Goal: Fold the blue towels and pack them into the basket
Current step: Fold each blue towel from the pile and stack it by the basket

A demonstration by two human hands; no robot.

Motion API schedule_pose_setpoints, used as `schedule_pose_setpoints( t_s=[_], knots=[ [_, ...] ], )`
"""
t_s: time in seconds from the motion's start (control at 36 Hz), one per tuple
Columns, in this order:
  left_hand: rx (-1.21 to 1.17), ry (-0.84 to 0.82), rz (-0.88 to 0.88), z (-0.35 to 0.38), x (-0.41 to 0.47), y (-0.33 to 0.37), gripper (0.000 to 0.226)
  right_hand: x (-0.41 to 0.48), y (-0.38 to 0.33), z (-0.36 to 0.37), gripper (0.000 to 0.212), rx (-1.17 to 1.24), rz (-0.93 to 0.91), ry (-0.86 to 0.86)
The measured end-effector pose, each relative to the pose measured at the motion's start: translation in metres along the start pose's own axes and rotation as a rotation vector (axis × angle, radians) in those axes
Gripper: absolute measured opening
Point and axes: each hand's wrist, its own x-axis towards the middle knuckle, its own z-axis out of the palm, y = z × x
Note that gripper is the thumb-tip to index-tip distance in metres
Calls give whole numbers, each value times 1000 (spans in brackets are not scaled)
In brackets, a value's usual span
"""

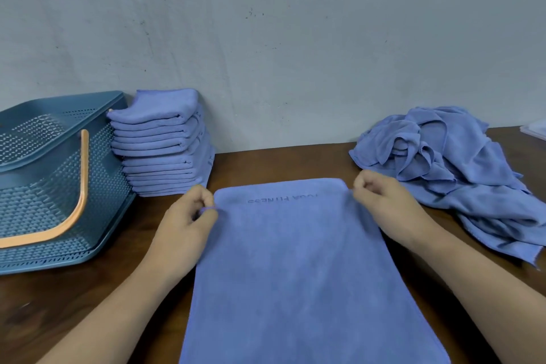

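One blue towel [295,269] lay flat at the tabletop's [74,304] near edge. The left hand [189,216] and right hand [381,201] had their fingers clamped on its 2 far corners. A folded stack [165,145] stood at the far left beside the basket [59,103], where no towel showed. A crumpled pile [443,156] at the far right was still unfolded, so the packing seemed not yet begun.

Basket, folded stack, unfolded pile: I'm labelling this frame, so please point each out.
basket [44,201], head view, on its perforated side wall.
folded stack [159,145], head view, on folded edges midway up.
unfolded pile [443,156], head view, on crumpled cloth near middle.
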Motion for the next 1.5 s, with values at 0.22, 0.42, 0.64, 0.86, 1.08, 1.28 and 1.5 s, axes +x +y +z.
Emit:
schedule_pose_setpoints(
  t_s=[0.22, 0.42, 0.64, 0.86, 1.08, 1.28, 1.5],
  knots=[
    [44, 36, -122, 4, 11, -23, 39, 7, 19, 16, 36, -37, 10, -6],
    [255, -85, -42, 7, 6, -21, 35, 0, 16, 23, 32, -260, -57, -52],
    [267, -247, -95, -7, 5, -13, 31, -2, 19, 4, 34, -173, 10, -196],
    [260, 40, -46, 15, 11, -16, 14, 6, 27, 19, 32, -246, 24, -21],
    [270, 189, 71, 12, 20, -18, 22, 9, 30, 18, 38, -304, 28, -45],
    [623, -31, 45, 15, 25, -35, 36, 8, 28, 17, 42, -314, 19, -52],
    [668, -39, 54, 16, 26, -39, 40, 16, 29, 14, 49, -448, -53, 58]
  ],
)
